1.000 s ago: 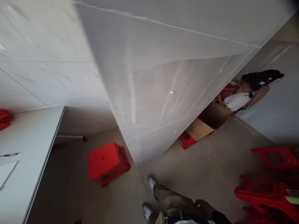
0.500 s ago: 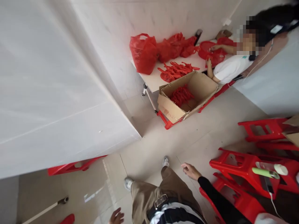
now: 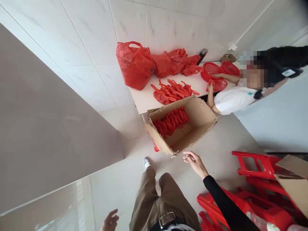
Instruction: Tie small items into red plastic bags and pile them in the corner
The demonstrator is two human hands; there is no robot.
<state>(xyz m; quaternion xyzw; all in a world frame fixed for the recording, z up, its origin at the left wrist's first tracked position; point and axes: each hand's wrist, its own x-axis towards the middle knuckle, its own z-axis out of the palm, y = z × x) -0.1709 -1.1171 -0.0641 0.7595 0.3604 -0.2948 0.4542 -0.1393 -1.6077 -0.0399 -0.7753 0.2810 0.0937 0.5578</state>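
Observation:
My right hand [image 3: 195,163] reaches forward, fingers loosely bent and holding nothing, just short of the near edge of a cardboard box [image 3: 204,120]. Inside the box lies a row of small red plastic bags [image 3: 172,121], tied at the top. Down at the lower left, my left hand [image 3: 110,220] hangs with its fingers apart and nothing in it. Beyond the box, more tied red bags [image 3: 172,91] lie in a row on a white table [image 3: 143,101].
Large filled red bags [image 3: 136,65] stand along the wall. At right, a person in a white shirt [image 3: 232,99] handles a red bag by red basins [image 3: 209,69]. Red stools [image 3: 257,163] and another cardboard box [image 3: 295,189] fill the right side. A grey partition [image 3: 60,122] borders the left.
I have moved forward, so the box and table appear nearer. My right hand has come up close to the box's near edge. My left hand remains low.

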